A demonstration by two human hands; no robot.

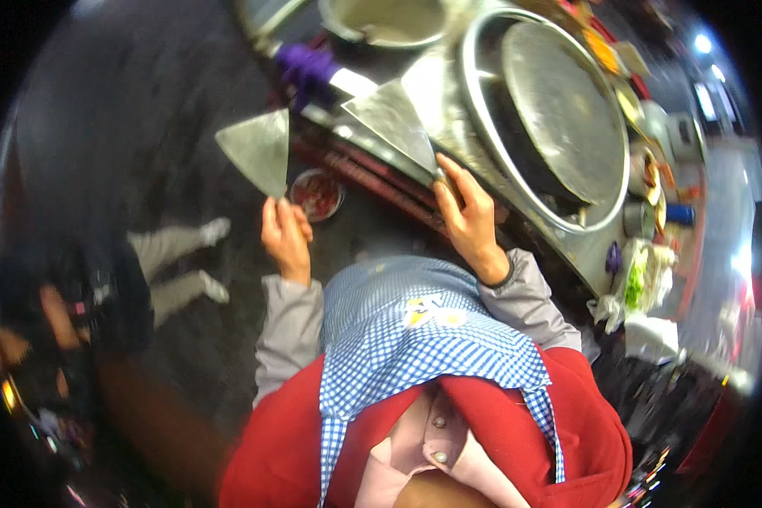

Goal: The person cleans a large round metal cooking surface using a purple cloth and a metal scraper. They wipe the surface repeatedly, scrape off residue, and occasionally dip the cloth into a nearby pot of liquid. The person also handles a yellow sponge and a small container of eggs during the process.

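Observation:
My left hand [286, 235] grips the handle end of a wide metal scraper [260, 149], its blade fanning out away from me over the floor. In my right hand [470, 219] is a second metal scraper [394, 120], with its blade over the near edge of the metal cooking stand. To the right of that blade sits a large round griddle [559, 114] inside a metal ring. A round metal pan [387, 19] stands at the stand's far end. Purple cloth [305, 66] is bunched at the stand's left corner. Both handles are largely hidden by my fingers.
Below the stand's edge is a tub [317, 193] with reddish contents. Bowls, a blue container [678, 214] and a bag of green leaves [636, 276] crowd the right side. Another person [101, 292] in dark clothing is at the left.

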